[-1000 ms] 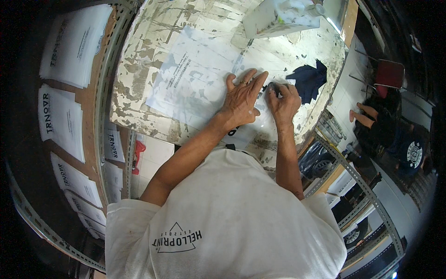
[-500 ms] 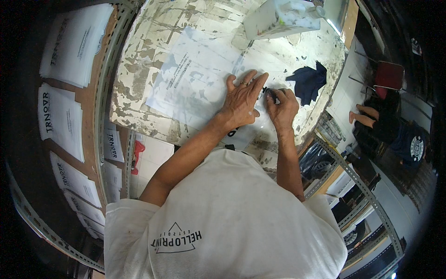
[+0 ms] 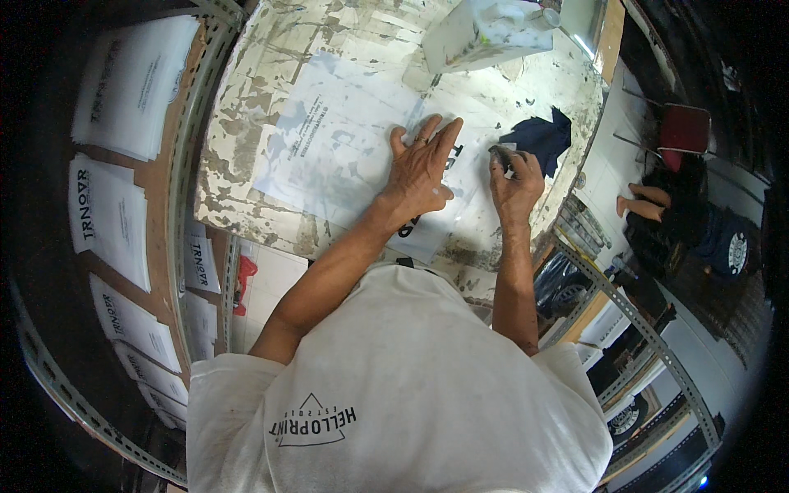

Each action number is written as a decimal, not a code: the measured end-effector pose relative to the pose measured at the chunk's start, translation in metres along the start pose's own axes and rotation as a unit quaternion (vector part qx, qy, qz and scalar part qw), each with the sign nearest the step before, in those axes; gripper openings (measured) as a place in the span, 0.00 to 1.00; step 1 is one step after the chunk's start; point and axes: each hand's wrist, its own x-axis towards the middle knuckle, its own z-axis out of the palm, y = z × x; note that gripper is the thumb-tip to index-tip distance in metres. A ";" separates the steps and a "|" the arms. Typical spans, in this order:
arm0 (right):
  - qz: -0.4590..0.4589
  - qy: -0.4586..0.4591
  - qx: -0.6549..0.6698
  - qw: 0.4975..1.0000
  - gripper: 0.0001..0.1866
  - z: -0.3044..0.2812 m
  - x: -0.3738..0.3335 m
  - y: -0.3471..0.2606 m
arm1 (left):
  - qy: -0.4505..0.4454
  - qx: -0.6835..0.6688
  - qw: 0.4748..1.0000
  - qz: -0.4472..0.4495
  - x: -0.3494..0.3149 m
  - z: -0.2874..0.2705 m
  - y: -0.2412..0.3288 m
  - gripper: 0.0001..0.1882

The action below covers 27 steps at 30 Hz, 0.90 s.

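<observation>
My left hand (image 3: 419, 174) lies with fingers spread on a translucent printed sheet (image 3: 345, 107), pressing it to the worktable. Bold black lettering (image 3: 403, 231) shows on the sheet beside the palm and fingers. To the right, my right hand (image 3: 518, 189) is closed on a small dark wad (image 3: 500, 155), held just off the sheet's right part. What the wad is made of is too small to tell. A crumpled navy cloth (image 3: 542, 138) lies right behind the right hand, close to its fingers.
A translucent white jerrycan (image 3: 485, 39) stands at the table's back. The stained worktable (image 3: 234, 156) has flaking paint. On the left, a rack (image 3: 177, 222) holds stacks of printed white sheets (image 3: 111, 218). A metal shelf (image 3: 649, 337) stands lower right. Beyond are a red chair (image 3: 686, 130) and another person (image 3: 699, 230).
My right hand has moved right with the dark wad, away from the left hand, baring black letters on the sheet. The left hand stays spread on the sheet.
</observation>
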 end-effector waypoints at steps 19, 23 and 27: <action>-0.059 -0.125 -0.023 0.990 0.14 0.007 0.002 -0.007 | 0.016 0.003 1.000 -0.026 0.002 0.006 0.007 0.65; -0.084 -0.113 -0.004 0.990 0.17 0.002 0.007 -0.002 | 0.014 0.003 1.000 -0.020 0.002 0.006 0.005 0.65; -0.127 -0.151 -0.006 0.980 0.17 0.000 0.011 -0.001 | 0.005 0.000 1.000 -0.016 0.003 0.003 0.004 0.66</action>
